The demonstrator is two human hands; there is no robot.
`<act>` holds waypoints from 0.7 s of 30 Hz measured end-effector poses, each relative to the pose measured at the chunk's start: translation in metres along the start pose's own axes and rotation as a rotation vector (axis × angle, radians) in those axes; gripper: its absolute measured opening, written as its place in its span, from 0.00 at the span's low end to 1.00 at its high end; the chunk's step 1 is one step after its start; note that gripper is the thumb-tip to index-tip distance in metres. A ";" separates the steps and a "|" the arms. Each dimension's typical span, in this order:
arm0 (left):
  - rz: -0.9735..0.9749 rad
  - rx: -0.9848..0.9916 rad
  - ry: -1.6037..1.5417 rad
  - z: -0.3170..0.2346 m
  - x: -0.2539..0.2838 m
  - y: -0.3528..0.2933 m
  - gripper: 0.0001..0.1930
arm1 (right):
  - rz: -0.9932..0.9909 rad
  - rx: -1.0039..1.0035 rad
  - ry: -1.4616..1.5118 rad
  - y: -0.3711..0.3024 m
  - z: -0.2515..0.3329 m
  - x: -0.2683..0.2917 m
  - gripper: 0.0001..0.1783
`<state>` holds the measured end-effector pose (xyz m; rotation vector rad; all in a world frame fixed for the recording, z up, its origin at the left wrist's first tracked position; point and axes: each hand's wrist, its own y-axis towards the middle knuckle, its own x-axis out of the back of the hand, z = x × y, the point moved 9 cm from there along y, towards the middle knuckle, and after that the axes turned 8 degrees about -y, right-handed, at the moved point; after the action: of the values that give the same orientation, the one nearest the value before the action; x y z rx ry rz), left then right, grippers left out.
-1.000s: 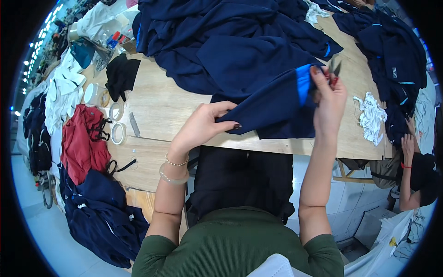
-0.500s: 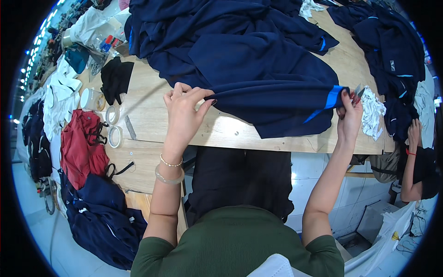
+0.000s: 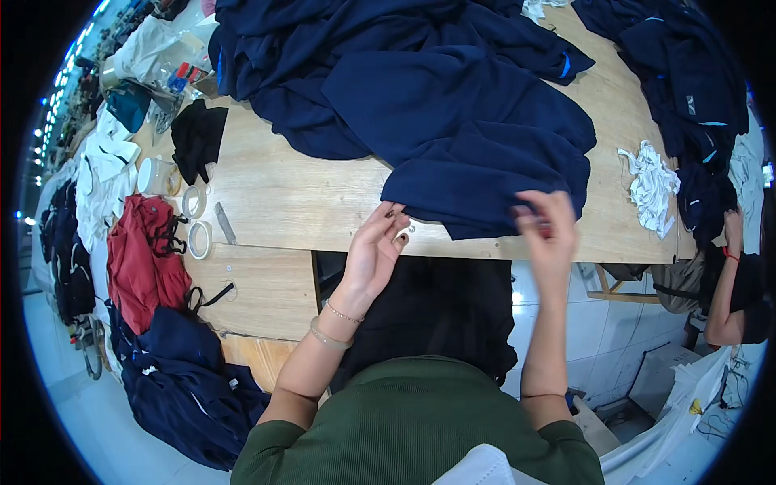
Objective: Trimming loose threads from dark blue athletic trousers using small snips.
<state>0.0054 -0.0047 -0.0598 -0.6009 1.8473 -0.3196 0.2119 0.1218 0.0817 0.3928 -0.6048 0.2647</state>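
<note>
A navy blue garment lies folded over at the table's near edge, joined to a larger heap of the same cloth behind it. At its lower left corner is my left hand, palm turned up, thumb apart from the fingers; the fingertips are close to the cloth's edge, and I see nothing gripped. My right hand is over the garment's near right part, fingers bent and smeared by motion. Whether it holds anything is hidden by the blur. The bright blue stripe on this piece is out of sight.
Left on the wooden table are tape rolls, a grey strip, black cloth and a red garment. White scraps lie right. Beyond them are more navy garments and another person's arm.
My hands have let the stretched navy edge down and come closer together. The left moved right and nearer; the right moved left. The blue-striped end has turned out of view.
</note>
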 end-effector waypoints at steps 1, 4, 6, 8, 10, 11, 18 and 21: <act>0.014 0.012 -0.033 0.002 0.005 0.003 0.12 | 0.061 0.026 -0.085 -0.003 0.009 -0.025 0.15; 0.066 0.057 -0.121 0.010 -0.004 0.005 0.13 | 0.144 0.202 -0.131 -0.008 0.031 -0.082 0.28; 0.072 0.060 -0.108 0.013 -0.009 0.003 0.12 | 0.164 0.185 -0.159 -0.007 0.028 -0.105 0.21; 0.077 0.062 -0.097 0.014 -0.012 0.003 0.11 | 0.125 0.216 -0.135 -0.005 0.025 -0.104 0.19; 0.074 0.095 -0.207 0.016 -0.017 0.002 0.12 | 0.094 0.245 -0.105 -0.002 0.032 -0.096 0.18; 0.049 0.087 -0.232 0.017 -0.019 0.002 0.13 | 0.097 0.227 -0.045 -0.003 0.033 -0.088 0.15; 0.063 -0.059 -0.254 -0.001 -0.055 -0.010 0.11 | 0.168 0.099 0.129 -0.016 0.020 -0.041 0.14; 0.032 -0.111 -0.214 -0.008 -0.077 -0.021 0.08 | 0.176 -0.191 0.347 -0.018 -0.001 -0.036 0.16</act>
<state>0.0234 0.0193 0.0147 -0.6548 1.6742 -0.1263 0.1902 0.1017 0.0547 0.1040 -0.3184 0.4297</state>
